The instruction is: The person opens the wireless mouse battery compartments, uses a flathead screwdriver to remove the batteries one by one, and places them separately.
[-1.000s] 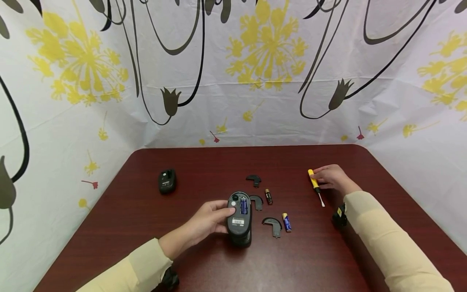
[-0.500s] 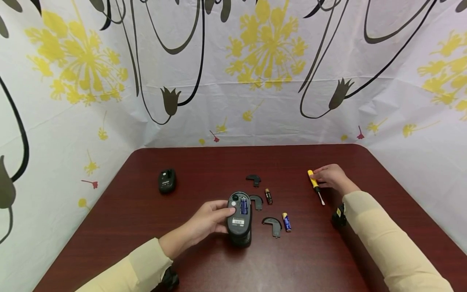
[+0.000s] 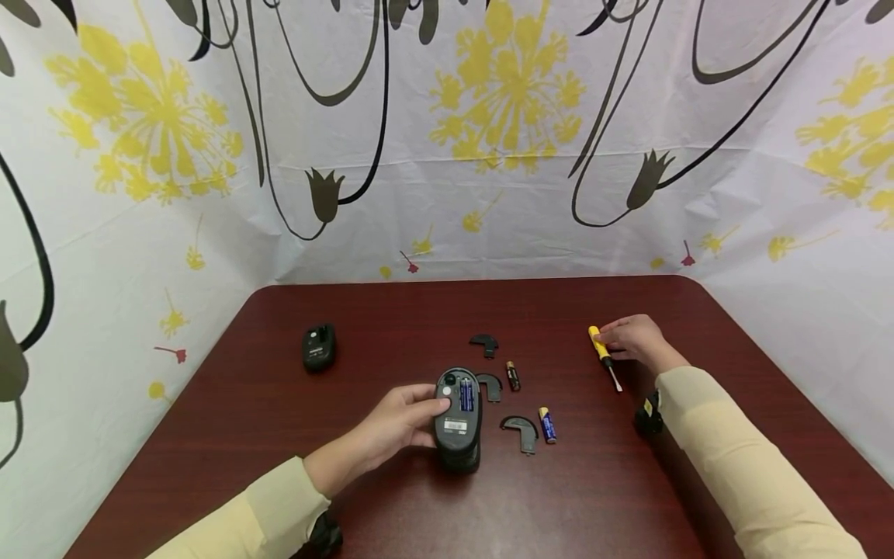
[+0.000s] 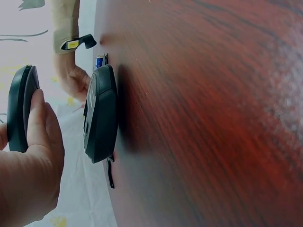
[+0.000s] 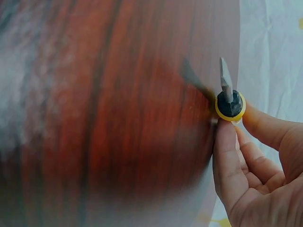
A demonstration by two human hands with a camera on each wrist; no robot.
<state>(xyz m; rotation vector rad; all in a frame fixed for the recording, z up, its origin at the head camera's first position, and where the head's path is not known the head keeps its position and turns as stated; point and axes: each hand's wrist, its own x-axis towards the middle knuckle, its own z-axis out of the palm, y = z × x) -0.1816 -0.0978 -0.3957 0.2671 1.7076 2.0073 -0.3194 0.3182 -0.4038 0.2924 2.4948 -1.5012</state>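
My left hand (image 3: 401,415) grips a dark computer mouse (image 3: 457,427) by its side, underside up, with blue batteries showing in its open compartment. In the left wrist view this held mouse (image 4: 21,111) is raised above a second black mouse (image 4: 102,116), which sits close over the tabletop. From the head view the held one hides most of that second mouse. Far to the right, my right hand (image 3: 634,340) pinches the yellow handle of a screwdriver (image 3: 601,347) between thumb and fingers. Its flat metal tip (image 5: 226,75) shows in the right wrist view.
Three dark battery covers (image 3: 520,432) lie right of and behind the held mouse. Among them are a blue battery (image 3: 548,425) and a black one (image 3: 513,376). Another mouse (image 3: 319,347) rests back left on the red-brown table (image 3: 391,318). A patterned cloth (image 3: 419,194) hangs behind.
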